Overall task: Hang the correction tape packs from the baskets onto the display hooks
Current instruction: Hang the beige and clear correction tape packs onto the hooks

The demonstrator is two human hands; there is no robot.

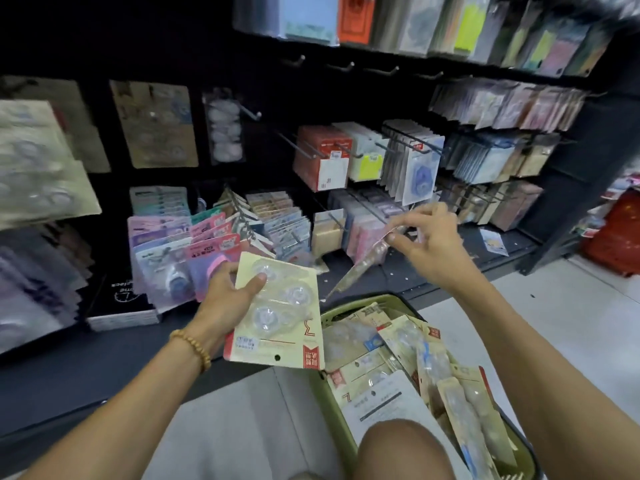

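Note:
My left hand (225, 299) grips a cream correction tape pack (277, 313) with three clear blisters, held upside down, its hang hole near me. My right hand (427, 237) pinches the top of a second pack (360, 268), seen edge-on and hanging down over the shelf base. Below, an olive green basket (337, 407) on the floor holds several more cream packs (398, 355). Several bare display hooks (294, 142) stick out of the black panel above the hands.
Full hooks of stationery packs (412, 157) crowd the black display to the right and below. Large cream packs (38, 161) hang at the far left. A black notebook stack (121, 306) sits on the low shelf. A red basket (620, 233) stands at right. My knee (405, 452) is near the basket.

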